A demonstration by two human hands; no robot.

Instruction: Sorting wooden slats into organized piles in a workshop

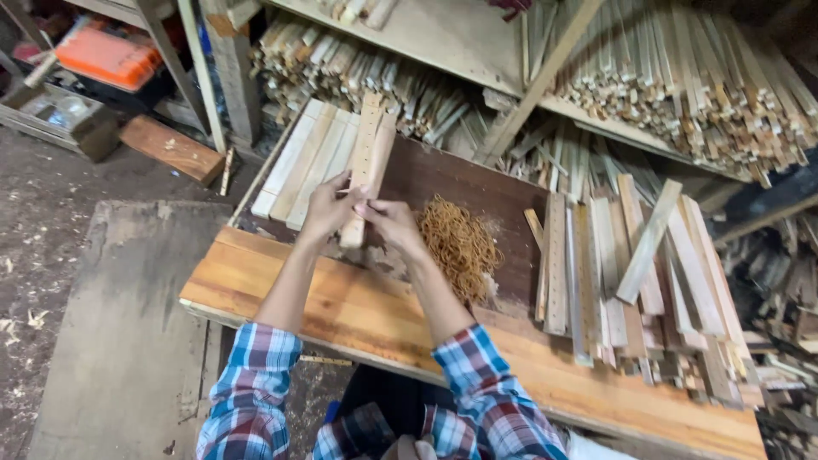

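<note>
Held thing: a small bundle of pale, flat wooden slats with a row of holes (368, 162), stood nearly upright and leaning slightly right, its lower end just above the far edge of the orange-brown plank workbench (341, 307).
Left hand (328, 207): clasped on the left side of the bundle's lower half, fingers wrapped round its edge.
Right hand (388, 220): pinching the bundle low on its right side; fingertips meet the wood, thumb side partly hidden.
Handling: probably light and stiff; dry, rough-sawn faces should grip well, but loose slats could slide past one another, so a hold across all of them near the lower third looks safest.
Just right: a heap of tan rubber bands (460, 247) on the dark board.
Far left: stacked pale flat boards (302, 162).
Right: a pile of long mixed wooden strips (630, 273).
</note>
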